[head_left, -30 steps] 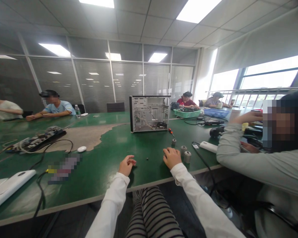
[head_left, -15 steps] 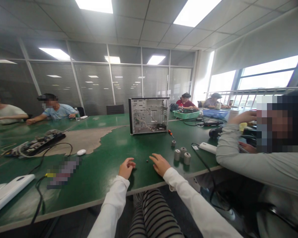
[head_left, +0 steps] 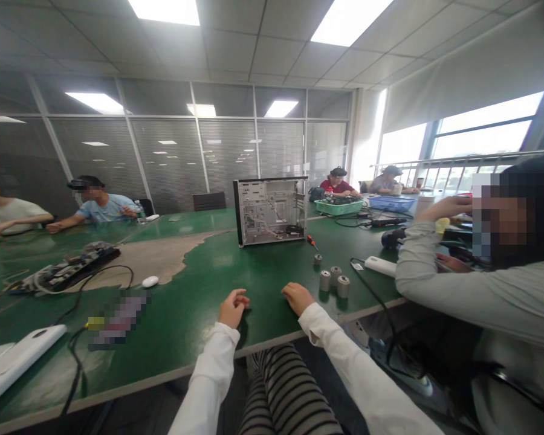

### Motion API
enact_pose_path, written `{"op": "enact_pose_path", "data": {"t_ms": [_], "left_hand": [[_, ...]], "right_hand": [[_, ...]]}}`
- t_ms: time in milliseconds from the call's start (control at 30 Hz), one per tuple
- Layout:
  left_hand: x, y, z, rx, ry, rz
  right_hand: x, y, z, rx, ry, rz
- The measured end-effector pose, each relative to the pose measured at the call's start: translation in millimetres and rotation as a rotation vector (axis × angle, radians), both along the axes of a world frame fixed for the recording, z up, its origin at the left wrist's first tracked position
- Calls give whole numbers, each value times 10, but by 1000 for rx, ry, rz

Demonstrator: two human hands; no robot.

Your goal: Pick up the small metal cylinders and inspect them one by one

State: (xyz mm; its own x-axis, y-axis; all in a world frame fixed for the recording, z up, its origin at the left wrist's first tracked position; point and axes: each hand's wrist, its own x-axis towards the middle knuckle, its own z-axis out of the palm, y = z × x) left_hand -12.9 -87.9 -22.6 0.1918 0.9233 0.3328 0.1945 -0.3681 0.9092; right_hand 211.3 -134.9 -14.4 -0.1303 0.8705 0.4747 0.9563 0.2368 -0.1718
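Observation:
My left hand (head_left: pixel 233 309) rests at the front of the green table (head_left: pixel 199 314), its fingers loosely curled and apart, with nothing in them. My right hand (head_left: pixel 297 298) is drawn together on the tabletop, fingertips turned down; whatever they may hold is hidden. Just right of it stand several metal cylinders (head_left: pixel 343 287), like calibration weights, each with a knob on top. The smallest cylinder (head_left: pixel 317 260) is set farther back. Beyond the hands, an opened computer case (head_left: pixel 272 211) stands upright, showing its metal frame and cables. A screwdriver (head_left: pixel 312 242) with an orange-red handle lies by its right corner.
On the left are a power strip (head_left: pixel 75 269), a white mouse (head_left: pixel 150 281), a blurred-out flat item (head_left: pixel 120 320) and a white device (head_left: pixel 22 362). A person (head_left: pixel 471 272) sits close on my right. Baskets (head_left: pixel 340 207) and other people are farther back.
My right hand has moved slightly right and its fingers have closed. The tiny dark object that lay beside its fingertips is no longer visible. My left hand has barely moved.

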Motion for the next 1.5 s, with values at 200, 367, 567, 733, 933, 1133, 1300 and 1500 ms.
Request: {"op": "enact_pose_path", "data": {"t_ms": [200, 367, 567, 733, 933, 1133, 1300, 1500], "left_hand": [[4, 11, -2, 9, -6, -8], [9, -11, 27, 21, 10, -1], [9, -28, 46, -2, 3, 5], [5, -16, 24, 12, -4, 4], [1, -15, 13, 25, 5, -1], [0, -9, 0, 30, 5, -3], [5, -14, -3, 34, 8, -14], [15, -33, 12, 11, 0, 2]], "right_hand": [[895, -200, 284, 145, 114, -285], [1188, -199, 368, 146, 128, -395], [1132, -120, 309, 117, 121, -410], [1123, -89, 298, 85, 105, -427], [1133, -111, 342, 79, 77, -448], [1114, -94, 371, 46, 40, -443], [1099, -67, 387, -7, 10, -442], [1059, -169, 418, -14, -12, -454]]}}
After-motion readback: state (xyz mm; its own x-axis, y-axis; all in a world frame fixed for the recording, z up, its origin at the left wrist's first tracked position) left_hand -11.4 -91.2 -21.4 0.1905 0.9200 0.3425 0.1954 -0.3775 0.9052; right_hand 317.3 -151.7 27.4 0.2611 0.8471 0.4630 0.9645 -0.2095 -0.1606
